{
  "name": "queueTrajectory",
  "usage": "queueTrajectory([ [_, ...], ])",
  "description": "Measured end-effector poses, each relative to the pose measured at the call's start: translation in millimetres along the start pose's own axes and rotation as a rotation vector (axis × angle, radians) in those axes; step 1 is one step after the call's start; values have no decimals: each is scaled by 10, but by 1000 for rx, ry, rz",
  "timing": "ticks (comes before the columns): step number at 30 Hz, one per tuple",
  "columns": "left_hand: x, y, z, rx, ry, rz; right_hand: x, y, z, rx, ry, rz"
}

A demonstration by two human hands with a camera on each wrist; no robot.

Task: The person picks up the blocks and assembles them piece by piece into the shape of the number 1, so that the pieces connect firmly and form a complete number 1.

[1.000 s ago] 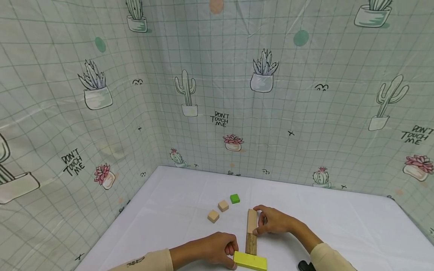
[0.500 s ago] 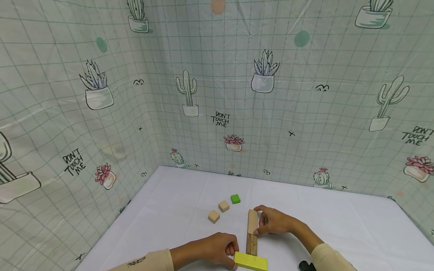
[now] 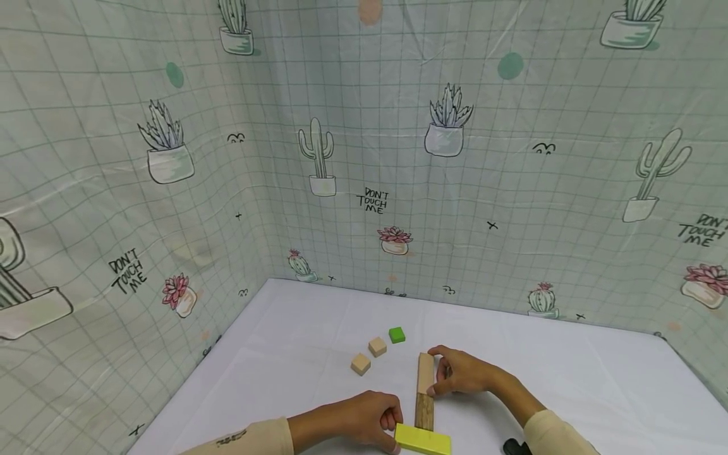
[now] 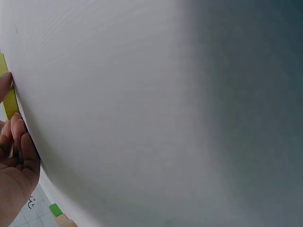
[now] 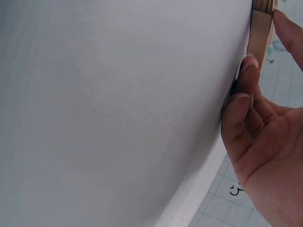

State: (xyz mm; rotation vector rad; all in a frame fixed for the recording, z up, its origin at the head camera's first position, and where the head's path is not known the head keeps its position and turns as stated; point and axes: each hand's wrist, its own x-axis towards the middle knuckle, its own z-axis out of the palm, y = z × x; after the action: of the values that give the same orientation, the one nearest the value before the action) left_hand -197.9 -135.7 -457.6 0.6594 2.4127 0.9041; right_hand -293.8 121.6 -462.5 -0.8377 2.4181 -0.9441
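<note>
My left hand (image 3: 365, 417) pinches the left end of a flat yellow block (image 3: 423, 439) near the front of the table; in the left wrist view, part of that yellow block (image 4: 10, 105) shows between thumb and fingers. Behind it, a dark-grained wooden block (image 3: 424, 412) runs lengthwise away from me. A pale wooden block (image 3: 425, 373) lies in line at its far end. My right hand (image 3: 463, 373) holds the pale block from the right, index finger at the far end and thumb near the seam. The right wrist view shows the same pale block (image 5: 259, 40) at its edge.
Two small pale wooden cubes (image 3: 361, 364) and a small green block (image 3: 397, 335) sit to the left, beyond my left hand. A black object (image 3: 514, 447), partly cut off, lies by the right sleeve. A cactus-print cloth (image 3: 352, 158) hangs behind the white table (image 3: 546, 366).
The head view has shifted very slightly. Both hands keep their places on the yellow and pale blocks, and no block visibly moves on the table.
</note>
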Motion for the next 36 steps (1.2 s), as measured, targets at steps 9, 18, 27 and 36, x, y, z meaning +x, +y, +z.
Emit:
queueTrajectory([
  [9,6,2,-1,7,4,-10,-4,-6,-8,1,-4,-7],
  [18,23,-5,3,22,6,-6,5,22,-9,24,-6,-7],
  [27,24,-34,8,15,3,7,9,34,-14,12,2,-18],
  [36,28,-57,16,35,6,36,77,51,-64,-41,40,-53],
])
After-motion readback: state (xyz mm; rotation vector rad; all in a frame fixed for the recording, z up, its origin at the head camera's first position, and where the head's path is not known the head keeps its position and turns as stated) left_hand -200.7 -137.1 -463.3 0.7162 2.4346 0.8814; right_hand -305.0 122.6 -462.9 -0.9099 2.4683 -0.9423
